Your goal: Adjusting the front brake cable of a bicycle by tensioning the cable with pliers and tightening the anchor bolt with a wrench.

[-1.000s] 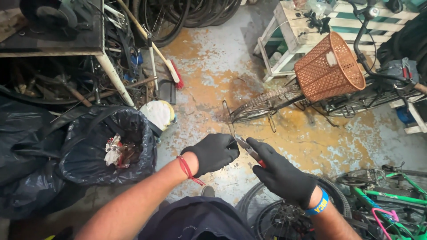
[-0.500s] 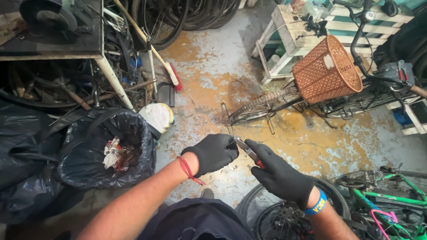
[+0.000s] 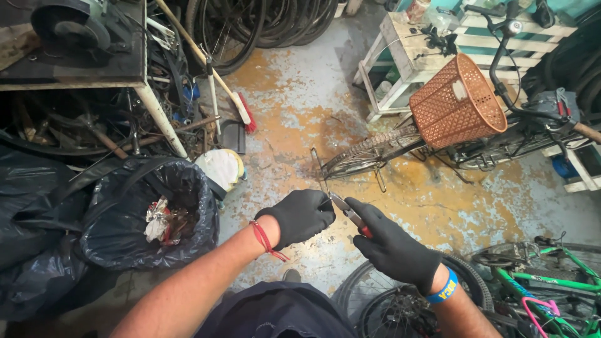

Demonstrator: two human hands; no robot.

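Two hands in black knit gloves meet at the middle of the stained, rust-and-grey concrete floor [image 3: 400,206] seen from above. Closed into a loose fist, the left hand [image 3: 299,216] pinches a thin metal wire or spoke [image 3: 320,178] that rises from its fingers toward the rear of the floor; what the wire is fixed to cannot be told. Wrapped shut around red-handled metal pliers [image 3: 350,216], the right hand [image 3: 391,247] holds them with their nose touching the wire just beside the left hand's knuckles. A red cord bracelet [image 3: 263,241] sits on the left wrist and a blue wristband [image 3: 446,289] on the right. Near the left side of the floor stands a bin lined with a black plastic bag [image 3: 150,219] holding crumpled waste. Toward the far right a bicycle [image 3: 438,147] carries an orange woven plastic basket [image 3: 457,103], in front of a white wooden pallet rack [image 3: 413,56]. A red-bristled broom [image 3: 241,109] leans at the rear left, and green bicycle frames [image 3: 544,281] lie at the near right corner.
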